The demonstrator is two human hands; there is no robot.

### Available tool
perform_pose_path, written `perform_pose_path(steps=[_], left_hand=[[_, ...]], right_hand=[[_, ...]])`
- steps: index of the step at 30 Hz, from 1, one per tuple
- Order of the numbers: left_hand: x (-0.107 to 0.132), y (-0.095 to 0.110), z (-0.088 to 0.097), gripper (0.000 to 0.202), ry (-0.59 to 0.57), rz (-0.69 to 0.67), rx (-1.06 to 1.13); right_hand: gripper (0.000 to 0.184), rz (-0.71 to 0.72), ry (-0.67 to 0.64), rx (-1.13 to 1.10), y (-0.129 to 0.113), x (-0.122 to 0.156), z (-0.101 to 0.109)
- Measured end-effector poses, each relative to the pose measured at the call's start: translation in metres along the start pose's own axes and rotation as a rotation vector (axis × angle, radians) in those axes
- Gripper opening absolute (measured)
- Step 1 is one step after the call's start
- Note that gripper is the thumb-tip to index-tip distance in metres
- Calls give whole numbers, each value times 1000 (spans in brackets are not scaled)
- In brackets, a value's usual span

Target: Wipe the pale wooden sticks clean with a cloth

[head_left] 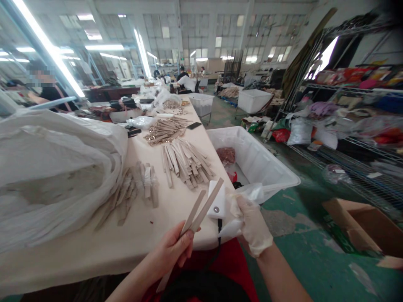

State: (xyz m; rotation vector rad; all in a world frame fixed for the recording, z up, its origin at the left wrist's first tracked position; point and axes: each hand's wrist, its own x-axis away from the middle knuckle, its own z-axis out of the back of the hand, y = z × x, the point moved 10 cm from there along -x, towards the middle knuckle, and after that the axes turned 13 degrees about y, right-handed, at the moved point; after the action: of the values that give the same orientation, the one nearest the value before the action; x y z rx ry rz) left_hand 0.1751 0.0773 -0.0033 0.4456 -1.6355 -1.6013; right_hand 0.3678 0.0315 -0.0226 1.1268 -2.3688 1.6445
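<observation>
My bare left hand [178,243] is closed around two flat beige strips [206,205], which fan apart above my thumb. One strip's tail hangs below the hand. My right hand [253,224], in a thin white glove, is closed on thin translucent plastic [231,228] at the table's corner; its fingertips are blurred. Between the hands lies a white box-shaped device [217,199] with a round button and a black cable [219,235]. Ahead of it is a fanned pile of beige strips [187,161]. Wrapped bundles of strips [147,180] lie to the left.
A large white plastic bag [59,176] covers the table's left side. Farther up are another strip pile [166,130] and a dark phone [194,125]. A white tub [261,163] stands against the right edge. Wire shelving [346,157] and an open carton [365,230] are at right.
</observation>
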Motion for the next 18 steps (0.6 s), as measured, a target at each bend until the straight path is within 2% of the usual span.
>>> perform_pose_path(steps=[5,8,11,14,16,18], left_hand=[[20,-9,-10,45,-114,56,-55],[28,-11,-16,42,-143,94,-118],[29,-12,-19,35,-143,119,-188],[23,-11,-27,29,-182,114,-196],[14,-9,-31,26,-188,116,-170],[3,-8,-32,26,-164,115,-132]], right_hand=[[32,35,49,-66,-9,-8,7],[31,51,55,-51,-14,-10,8],[32,62,47,-17,-18,-11,10],[36,175,56,105,-21,-6,13],[37,230,44,218,-12,4,10],[37,188,-15,346,10,16,2]])
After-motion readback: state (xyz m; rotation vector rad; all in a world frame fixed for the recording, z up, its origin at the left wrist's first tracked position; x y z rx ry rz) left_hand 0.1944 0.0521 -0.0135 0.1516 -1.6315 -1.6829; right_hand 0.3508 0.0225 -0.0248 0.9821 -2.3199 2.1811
